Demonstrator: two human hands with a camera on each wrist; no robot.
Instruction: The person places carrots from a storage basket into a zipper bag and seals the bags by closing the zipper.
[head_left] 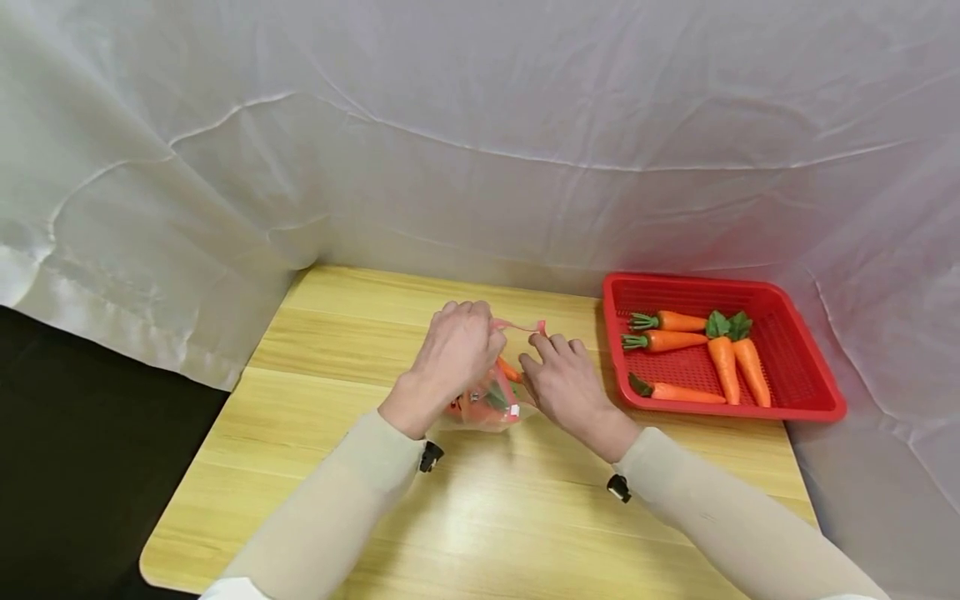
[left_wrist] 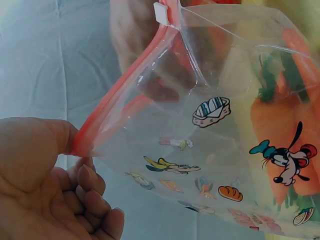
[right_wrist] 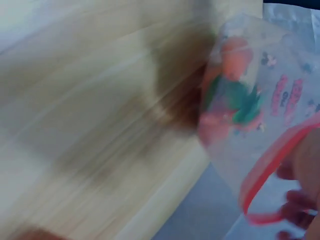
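Near the middle of the wood-grain table [head_left: 300, 500], a clear cartoon-print zip bag [left_wrist: 165, 130] w/ carrots [left_wrist: 280, 130] inside lies under & btwn the L hand [head_left: 457, 350] and the R hand [head_left: 566, 383]. L thumb & index pinch one corner of its pink zip rim [left_wrist: 120, 87], other L fingers curled just below. From that pinch, rim's long axis runs diag. to the white slider [left_wrist: 161, 13] at the near end, so the mouth faces R, I'd judge, w/ R hand right by it. R fingers are bent next to the rim; can't tell if they grip rim, carrot or nothing (R wrist view blurry). One carrot's orange end [head_left: 510, 369] shows btwn the hands, just L of R fingers. Red plastic basket [head_left: 804, 358] w/ 5 loose carrots [head_left: 723, 371] stands off to the R, apart from the bag; R hand is def. the nearer one to it.
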